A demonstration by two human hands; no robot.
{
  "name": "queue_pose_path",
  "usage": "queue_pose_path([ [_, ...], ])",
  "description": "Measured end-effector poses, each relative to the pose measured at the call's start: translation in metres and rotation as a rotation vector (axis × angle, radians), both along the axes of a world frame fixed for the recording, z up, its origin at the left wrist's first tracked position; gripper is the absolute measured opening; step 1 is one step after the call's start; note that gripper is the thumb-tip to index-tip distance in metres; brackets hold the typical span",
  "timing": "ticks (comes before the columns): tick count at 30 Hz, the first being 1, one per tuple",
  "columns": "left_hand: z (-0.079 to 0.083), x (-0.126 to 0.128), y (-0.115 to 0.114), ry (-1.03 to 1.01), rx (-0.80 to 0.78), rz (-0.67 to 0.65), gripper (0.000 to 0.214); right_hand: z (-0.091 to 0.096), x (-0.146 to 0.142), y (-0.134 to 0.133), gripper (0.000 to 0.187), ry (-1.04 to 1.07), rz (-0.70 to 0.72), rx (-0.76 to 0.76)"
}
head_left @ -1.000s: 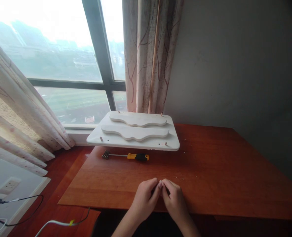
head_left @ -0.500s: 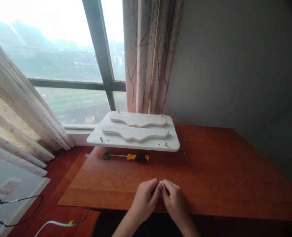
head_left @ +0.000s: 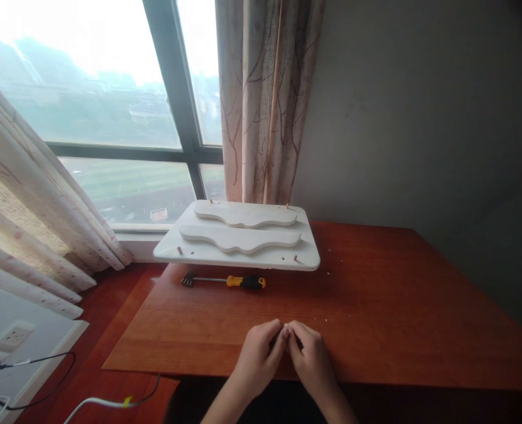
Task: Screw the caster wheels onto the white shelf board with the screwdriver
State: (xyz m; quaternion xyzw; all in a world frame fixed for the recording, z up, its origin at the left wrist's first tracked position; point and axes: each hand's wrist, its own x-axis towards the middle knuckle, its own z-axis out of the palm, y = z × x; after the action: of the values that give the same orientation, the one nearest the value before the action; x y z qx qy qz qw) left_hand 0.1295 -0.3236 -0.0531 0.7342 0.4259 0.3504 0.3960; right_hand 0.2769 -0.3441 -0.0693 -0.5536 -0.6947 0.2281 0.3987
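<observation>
My left hand [head_left: 257, 355] and my right hand [head_left: 312, 356] rest side by side on the near edge of the reddish wooden table [head_left: 375, 306]. Their fingers are curled and the fingertips meet in a pinch; whatever they pinch is too small or hidden to name. A small hammer with a yellow and black handle [head_left: 225, 281] lies farther back on the table. Behind it sits a white board [head_left: 238, 254] with wooden dowels standing in it and two wavy white panels [head_left: 242, 238] lying on top.
A window [head_left: 110, 118] and patterned curtains [head_left: 265, 100] rise behind the table, and a grey wall stands on the right. On the floor at the left lie cables [head_left: 97, 401] and a wall socket [head_left: 11, 335].
Both hands stay together at the table's near edge. The view has shifted very slightly; nothing on the table has moved.
</observation>
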Motion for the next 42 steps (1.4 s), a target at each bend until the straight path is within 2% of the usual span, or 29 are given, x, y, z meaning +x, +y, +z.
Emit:
queue_pose_path([
  [17,-0.0011,-0.0001,-0.0001,-0.009,-0.009,0.002,0.036,-0.0031,0.0004,0.0003,0.037,0.006,-0.005,-0.02],
  [26,-0.0024,-0.0003,-0.0005,-0.008,-0.018,0.0,0.036,-0.0028,0.0,0.0001,0.036,-0.01,-0.015,0.019],
  [42,-0.001,-0.0001,-0.0002,0.012,-0.007,-0.004,0.037,-0.0029,0.001,-0.0002,0.035,0.016,0.003,-0.036],
])
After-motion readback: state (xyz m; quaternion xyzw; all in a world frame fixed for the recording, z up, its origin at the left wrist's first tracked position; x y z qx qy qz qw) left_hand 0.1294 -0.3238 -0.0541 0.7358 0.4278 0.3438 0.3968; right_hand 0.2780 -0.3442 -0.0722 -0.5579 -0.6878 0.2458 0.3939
